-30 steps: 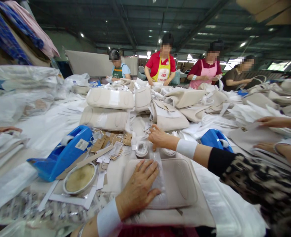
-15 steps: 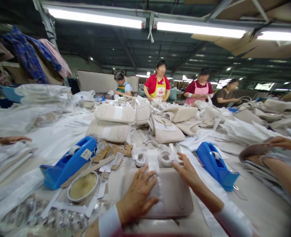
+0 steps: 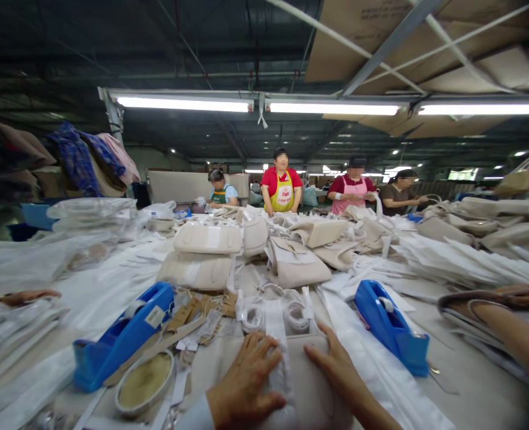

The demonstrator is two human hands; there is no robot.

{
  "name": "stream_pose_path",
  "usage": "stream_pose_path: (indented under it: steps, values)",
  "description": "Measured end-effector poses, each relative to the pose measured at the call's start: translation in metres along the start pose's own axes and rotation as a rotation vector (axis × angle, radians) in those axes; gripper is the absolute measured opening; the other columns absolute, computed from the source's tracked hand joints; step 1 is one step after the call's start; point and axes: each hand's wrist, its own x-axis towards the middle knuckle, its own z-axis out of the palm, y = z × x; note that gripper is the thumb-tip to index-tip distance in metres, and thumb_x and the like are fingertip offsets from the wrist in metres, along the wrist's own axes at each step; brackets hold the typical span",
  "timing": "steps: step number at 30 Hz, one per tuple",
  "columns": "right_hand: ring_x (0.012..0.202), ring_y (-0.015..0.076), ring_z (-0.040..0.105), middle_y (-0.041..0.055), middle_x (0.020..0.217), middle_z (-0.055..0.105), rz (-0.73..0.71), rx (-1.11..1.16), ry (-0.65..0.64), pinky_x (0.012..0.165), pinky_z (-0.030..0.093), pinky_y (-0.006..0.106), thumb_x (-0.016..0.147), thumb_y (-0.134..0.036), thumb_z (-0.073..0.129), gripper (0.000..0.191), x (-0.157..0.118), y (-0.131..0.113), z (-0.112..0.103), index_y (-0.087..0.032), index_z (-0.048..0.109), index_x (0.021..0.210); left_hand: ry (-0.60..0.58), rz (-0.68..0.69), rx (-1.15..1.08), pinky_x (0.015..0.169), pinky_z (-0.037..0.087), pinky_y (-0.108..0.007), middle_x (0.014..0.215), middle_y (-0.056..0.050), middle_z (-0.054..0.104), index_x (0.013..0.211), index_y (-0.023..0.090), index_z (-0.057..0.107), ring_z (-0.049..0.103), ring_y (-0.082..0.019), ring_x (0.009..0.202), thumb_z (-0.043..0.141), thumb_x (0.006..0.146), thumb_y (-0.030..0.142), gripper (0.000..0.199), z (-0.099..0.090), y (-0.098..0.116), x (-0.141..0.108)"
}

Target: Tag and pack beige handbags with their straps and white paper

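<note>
A beige handbag (image 3: 311,370) lies flat in front of me, a white strip (image 3: 275,325) running down its middle. Two wrapped strap coils (image 3: 252,318) stick out at its far edge, one on each side of the strip. My left hand (image 3: 250,379) rests on the bag's left part and the strip, fingers spread. On the right part lies my right hand (image 3: 336,370), fingers stretched out and thumb apart. Neither hand grips anything. The bag's near edge is cut off by the frame.
Blue tape dispensers stand left (image 3: 127,334) and right (image 3: 392,328). A round dish (image 3: 145,382) and cardboard tags (image 3: 187,313) lie at left. Stacked beige bags (image 3: 205,239) are beyond. Co-workers' hands are at both sides; several people (image 3: 282,185) stand across the table.
The view has tilted up, so the table sits lower in the picture. My right hand has shifted from beside the right strap coil onto the bag's top. My left hand stays on the bag.
</note>
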Motion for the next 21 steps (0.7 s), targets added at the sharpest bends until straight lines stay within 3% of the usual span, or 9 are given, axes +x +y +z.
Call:
stream_pose_path:
  steps: [4,10,15,18,21]
  values:
    - [0.117,0.0328,0.059,0.0123,0.123,0.065,-0.023,0.024,-0.015,0.103,0.045,0.044,0.067,-0.043,0.063,0.068,0.003,0.005,0.000,-0.016,0.054,0.128,-0.006,0.016,0.017,0.110,0.031,-0.049,0.136,-0.006,0.046,0.118,0.026,0.054,0.038,-0.030,0.124,0.077,0.070,0.046,0.057,0.007,-0.010,0.001]
    - [0.112,0.0331,0.063,0.0118,0.120,0.068,0.032,0.018,-0.048,0.099,0.048,0.043,0.066,-0.040,0.064,0.068,0.002,0.010,0.001,-0.016,0.054,0.129,0.033,0.165,0.139,0.099,0.041,-0.046,0.128,-0.009,0.052,0.113,0.023,0.054,0.045,-0.031,0.114,0.069,0.076,0.058,0.053,0.030,-0.044,0.005]
    - [0.114,0.0304,0.063,0.0133,0.124,0.066,-0.004,-0.017,-0.098,0.099,0.049,0.039,0.071,-0.039,0.063,0.068,-0.005,0.030,0.001,-0.014,0.050,0.134,0.126,0.220,0.200,0.097,0.044,-0.042,0.121,-0.007,0.057,0.110,0.026,0.055,0.050,-0.026,0.110,0.058,0.090,0.038,0.024,0.044,-0.062,0.002]
    - [0.113,0.0314,0.063,0.0142,0.125,0.065,-0.178,-0.215,-0.001,0.095,0.053,0.042,0.075,-0.038,0.063,0.064,-0.004,0.051,0.001,-0.016,0.051,0.134,0.160,0.227,0.239,0.099,0.044,-0.041,0.120,-0.006,0.059,0.112,0.027,0.055,0.050,-0.025,0.111,0.056,0.091,0.031,0.022,0.052,-0.068,0.001]
    - [0.108,0.0367,0.065,0.0137,0.127,0.064,-0.531,-0.567,0.275,0.081,0.059,0.049,0.073,-0.028,0.066,0.063,0.002,0.059,0.009,-0.026,0.053,0.135,0.209,0.224,0.273,0.098,0.047,-0.040,0.118,-0.004,0.062,0.110,0.029,0.056,0.053,-0.025,0.110,0.056,0.092,0.031,0.019,0.063,-0.076,0.001]
